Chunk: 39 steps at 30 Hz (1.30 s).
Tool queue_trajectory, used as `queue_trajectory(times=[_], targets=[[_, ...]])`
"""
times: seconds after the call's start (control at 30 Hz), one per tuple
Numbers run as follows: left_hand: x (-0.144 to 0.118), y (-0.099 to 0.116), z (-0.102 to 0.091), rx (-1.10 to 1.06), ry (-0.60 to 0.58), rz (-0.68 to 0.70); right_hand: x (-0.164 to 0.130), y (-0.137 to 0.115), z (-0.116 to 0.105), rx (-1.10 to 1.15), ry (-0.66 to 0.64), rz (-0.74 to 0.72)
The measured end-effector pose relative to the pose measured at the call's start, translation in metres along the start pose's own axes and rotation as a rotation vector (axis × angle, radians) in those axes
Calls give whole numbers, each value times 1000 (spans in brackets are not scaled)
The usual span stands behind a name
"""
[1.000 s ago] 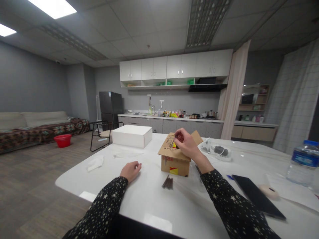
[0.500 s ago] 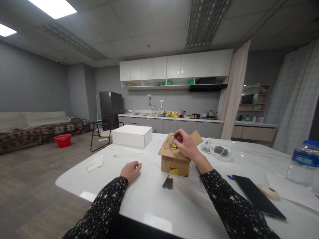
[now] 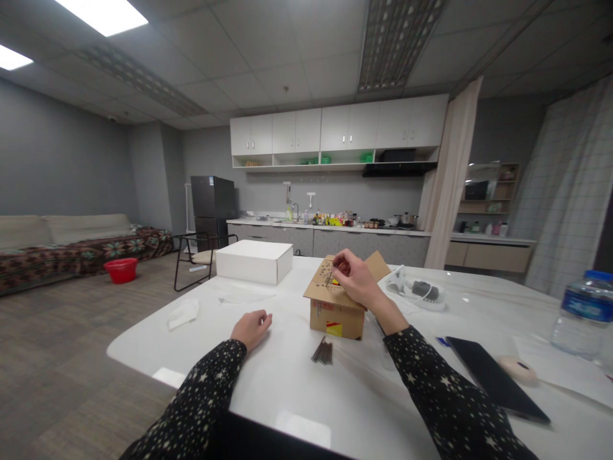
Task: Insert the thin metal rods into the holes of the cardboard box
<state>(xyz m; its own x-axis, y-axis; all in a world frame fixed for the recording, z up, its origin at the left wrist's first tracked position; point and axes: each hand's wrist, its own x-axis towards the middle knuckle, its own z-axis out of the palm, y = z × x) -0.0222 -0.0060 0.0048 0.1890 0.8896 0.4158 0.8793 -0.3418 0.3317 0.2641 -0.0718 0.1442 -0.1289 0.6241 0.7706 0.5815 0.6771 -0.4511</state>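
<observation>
The right hand pinches one nail into the perforated top of the cardboard box. Several nails already stand there; a small bundle of nails waits on the white table. The left hand rests loosely curled, holding nothing.

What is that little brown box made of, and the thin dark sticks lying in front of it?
The brown box looks like plain cardboard: matt tan faces, folded flaps and rows of small holes punched in its top. The right hand rests on it, pinching something thin. The dark sticks look like metal nails, grey and slightly shiny, though they are too small to be sure. Both sit on a glossy white table.
</observation>
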Motion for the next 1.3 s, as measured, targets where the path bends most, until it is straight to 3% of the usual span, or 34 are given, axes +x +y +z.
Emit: queue_trajectory(times=[0.77, 1.3], targets=[[1, -3, 3, 5, 7, 10, 0, -2, 1, -33, -27, -15], [0, -1, 2, -1, 5, -2, -2, 1, 3, -97, -149, -15]])
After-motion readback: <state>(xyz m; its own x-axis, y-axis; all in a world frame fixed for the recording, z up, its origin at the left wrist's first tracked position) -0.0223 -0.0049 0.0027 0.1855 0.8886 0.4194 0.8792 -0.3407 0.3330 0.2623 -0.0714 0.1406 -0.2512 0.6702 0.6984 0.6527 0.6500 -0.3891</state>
